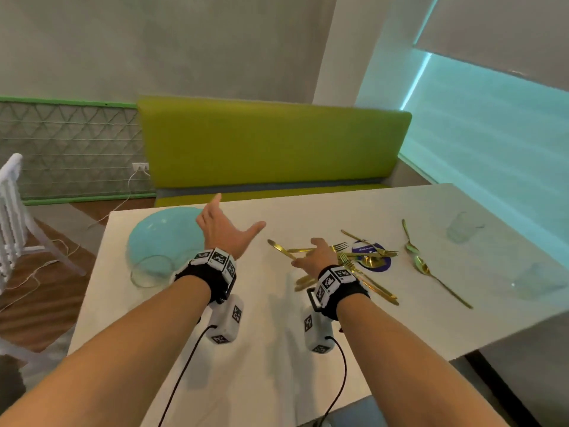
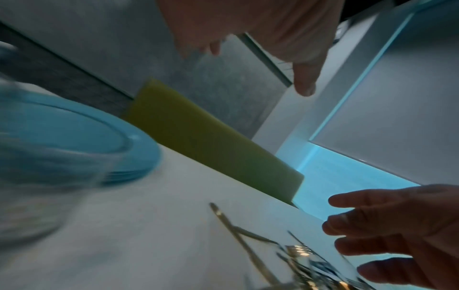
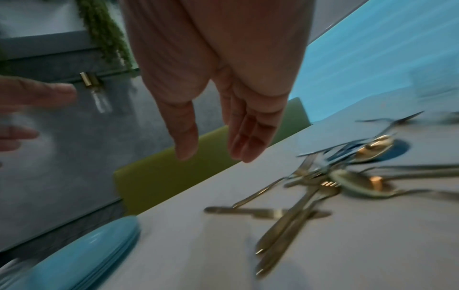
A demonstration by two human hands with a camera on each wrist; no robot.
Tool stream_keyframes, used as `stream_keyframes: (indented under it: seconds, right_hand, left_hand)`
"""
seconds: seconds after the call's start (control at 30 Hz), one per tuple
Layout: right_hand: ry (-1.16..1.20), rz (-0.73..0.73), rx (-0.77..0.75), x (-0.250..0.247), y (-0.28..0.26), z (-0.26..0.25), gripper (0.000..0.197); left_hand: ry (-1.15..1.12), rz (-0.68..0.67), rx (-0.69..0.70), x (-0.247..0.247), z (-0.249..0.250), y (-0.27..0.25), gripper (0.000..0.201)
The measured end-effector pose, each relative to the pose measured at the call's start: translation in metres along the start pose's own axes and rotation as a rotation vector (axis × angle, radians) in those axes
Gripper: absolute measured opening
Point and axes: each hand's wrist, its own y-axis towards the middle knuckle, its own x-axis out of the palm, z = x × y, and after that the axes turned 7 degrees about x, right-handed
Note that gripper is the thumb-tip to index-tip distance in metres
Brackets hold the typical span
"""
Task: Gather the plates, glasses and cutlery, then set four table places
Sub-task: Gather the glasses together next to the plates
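A stack of light blue plates (image 1: 163, 238) (image 2: 74, 133) (image 3: 82, 255) lies at the left of the white table (image 1: 261, 334). A clear glass (image 1: 152, 271) stands just in front of the stack. My left hand (image 1: 240, 211) (image 2: 258, 64) hovers open beside the stack's right edge, fingers spread, holding nothing. Gold forks, knives and spoons lie in a loose cutlery pile (image 1: 363, 257) (image 3: 310, 192) at mid table, partly on a round purple mat (image 1: 374, 257). My right hand (image 1: 311, 251) (image 3: 214, 153) hangs over the pile's left end with straight fingers and nothing in it.
Two gold spoons (image 1: 418, 263) lie to the right of the pile. Two more clear glasses (image 1: 460, 228) (image 1: 535, 280) stand near the table's right side. A green bench (image 1: 271, 143) runs behind the table, and a white chair (image 1: 12, 211) stands on the left.
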Motion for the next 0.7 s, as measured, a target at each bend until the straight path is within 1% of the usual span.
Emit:
stream_keyframes:
  seconds: [0.07, 0.2, 0.3, 0.4, 0.57, 0.7]
  right_hand:
    - [0.031, 0.051, 0.055, -0.036, 0.011, 0.021, 0.072]
    - [0.059, 0.169, 0.144, -0.107, 0.034, 0.07, 0.054]
    - [0.109, 0.225, 0.243, -0.152, 0.066, 0.114, 0.056]
    - [0.181, 0.288, 0.337, -0.193, 0.107, 0.162, 0.06]
    - [0.366, 0.392, 0.465, -0.265, 0.174, 0.241, 0.069]
    - [0.483, 0.504, 0.61, -0.319, 0.197, 0.298, 0.078]
  left_hand:
    - [-0.03, -0.098, 0.046, 0.032, 0.029, 0.003, 0.09]
    - [-0.049, -0.265, 0.092, 0.101, 0.074, 0.007, 0.057]
    - [-0.071, -0.358, 0.087, 0.156, 0.105, 0.008, 0.043]
    - [-0.072, -0.449, 0.076, 0.212, 0.133, 0.006, 0.036]
    - [-0.091, -0.576, 0.017, 0.305, 0.174, 0.01, 0.033]
    - [-0.091, -0.636, -0.009, 0.369, 0.204, 0.009, 0.031]
